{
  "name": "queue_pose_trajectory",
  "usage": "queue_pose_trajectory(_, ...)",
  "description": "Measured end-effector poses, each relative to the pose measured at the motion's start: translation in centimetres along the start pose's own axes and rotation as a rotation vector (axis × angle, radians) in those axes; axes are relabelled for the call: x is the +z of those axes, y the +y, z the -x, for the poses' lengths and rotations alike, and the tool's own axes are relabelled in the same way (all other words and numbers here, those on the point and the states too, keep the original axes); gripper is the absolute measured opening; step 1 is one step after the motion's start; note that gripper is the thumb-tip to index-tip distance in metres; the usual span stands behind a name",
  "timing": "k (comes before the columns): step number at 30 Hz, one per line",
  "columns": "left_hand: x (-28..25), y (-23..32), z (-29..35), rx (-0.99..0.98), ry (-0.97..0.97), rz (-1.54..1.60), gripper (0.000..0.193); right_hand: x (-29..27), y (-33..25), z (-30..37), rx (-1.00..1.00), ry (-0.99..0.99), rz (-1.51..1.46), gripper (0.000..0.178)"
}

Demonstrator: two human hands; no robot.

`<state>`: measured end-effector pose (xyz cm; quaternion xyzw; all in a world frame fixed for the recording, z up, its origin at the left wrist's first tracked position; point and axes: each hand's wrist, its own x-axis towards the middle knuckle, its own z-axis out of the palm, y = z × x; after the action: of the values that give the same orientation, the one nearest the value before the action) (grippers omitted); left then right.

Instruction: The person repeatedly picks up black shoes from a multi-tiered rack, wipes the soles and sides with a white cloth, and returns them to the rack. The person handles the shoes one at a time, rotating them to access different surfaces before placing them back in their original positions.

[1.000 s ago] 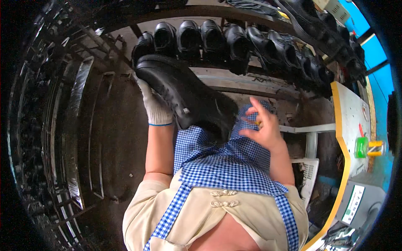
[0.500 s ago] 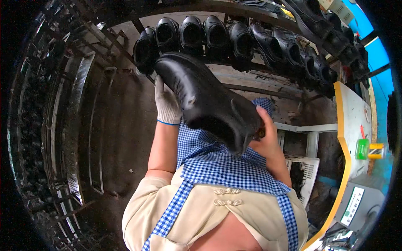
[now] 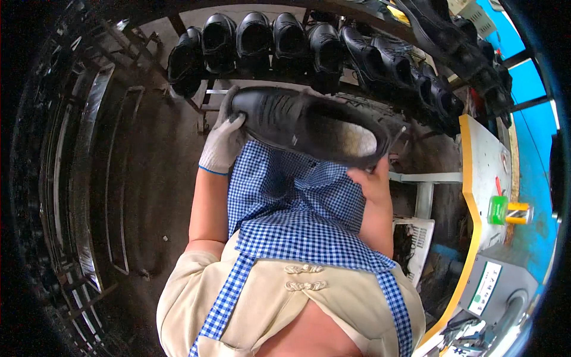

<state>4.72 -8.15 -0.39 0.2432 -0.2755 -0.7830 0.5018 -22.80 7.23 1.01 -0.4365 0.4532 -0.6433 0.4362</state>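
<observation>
A black leather shoe point(image 3: 273, 116) is held level in front of my lap, toe to the left and opening facing up, with a pale insole point(image 3: 357, 140) inside. My left hand point(image 3: 225, 140), in a white knitted glove with a blue cuff edge, is closed round the toe, its thumb on the upper. At the heel end, my bare right hand point(image 3: 375, 178) grips from below, with part of its fingers hidden by the shoe. A thin pale tip point(image 3: 403, 128) pokes out beside the heel; I cannot make out what it belongs to.
Beyond the shoe, a rack holds a row of black shoes point(image 3: 253, 38), and more shoes point(image 3: 458, 47) sit higher at right. On my right stands a yellow-edged white table point(image 3: 485, 160) with a green bottle point(image 3: 497, 209) and a grey machine point(image 3: 502, 285). Metal racks point(image 3: 89, 208) line the left.
The shoe has been turned from a slant, its side toward me, to nearly level with its opening and insole showing. My left hand has moved lower and its thumb now shows on top.
</observation>
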Motion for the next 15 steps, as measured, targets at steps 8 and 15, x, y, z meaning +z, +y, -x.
queue_pose_trajectory(8,-4.2,-0.4,-0.9,0.047,-0.154,0.265,0.096,0.8,-3.1,1.2,-0.545,-0.283,0.764,0.095)
queue_pose_trajectory(15,-5.0,-1.0,-0.8,0.012,-0.168,0.203,0.093,1.4,-4.1,1.7,-0.494,-0.28,0.726,0.1)
